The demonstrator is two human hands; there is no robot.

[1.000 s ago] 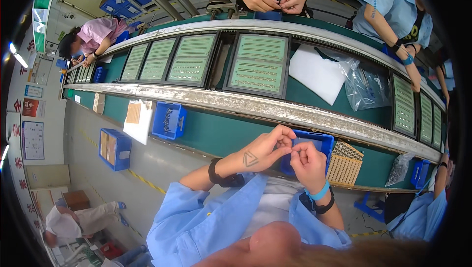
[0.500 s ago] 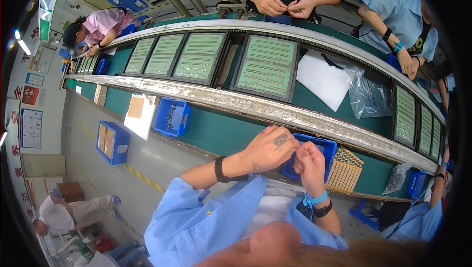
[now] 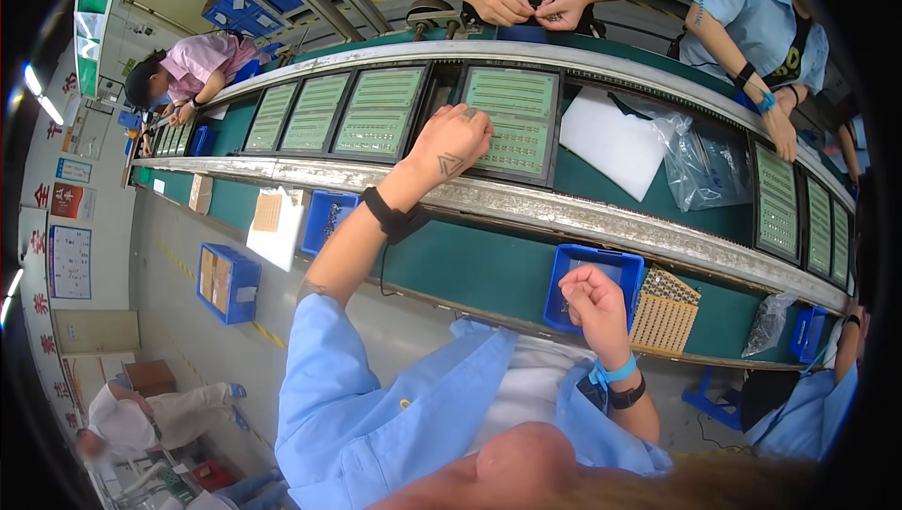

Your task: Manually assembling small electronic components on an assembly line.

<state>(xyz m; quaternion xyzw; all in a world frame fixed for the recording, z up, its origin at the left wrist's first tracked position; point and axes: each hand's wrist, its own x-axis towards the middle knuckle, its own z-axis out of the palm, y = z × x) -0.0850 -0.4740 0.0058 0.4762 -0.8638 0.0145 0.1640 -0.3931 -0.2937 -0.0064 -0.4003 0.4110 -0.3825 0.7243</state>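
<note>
My left hand [image 3: 452, 144] reaches across the metal rail, its fingers bent down over the left edge of a green circuit-board panel [image 3: 519, 141] in a dark frame. Its fingertips are hidden by the back of the hand, so whatever they hold cannot be seen. By my body, my right hand [image 3: 598, 306] is closed with thumb and fingers pressed together, just over the near side of a blue bin [image 3: 616, 266]. Anything in that pinch is too small to make out. A tan board with rows of small parts [image 3: 663, 320] lies to the right of the bin.
More framed green panels [image 3: 380, 111] line the conveyor. A white sheet [image 3: 609, 145] and a clear plastic bag [image 3: 707, 170] lie right of my panel. The metal rail [image 3: 507, 206] runs between me and the conveyor. Across it, a person's hands [image 3: 531, 8] pinch something small.
My left hand has left my right hand above the blue bin and moved forward and left onto the green panel. The right hand stays near the bin, still closed.
</note>
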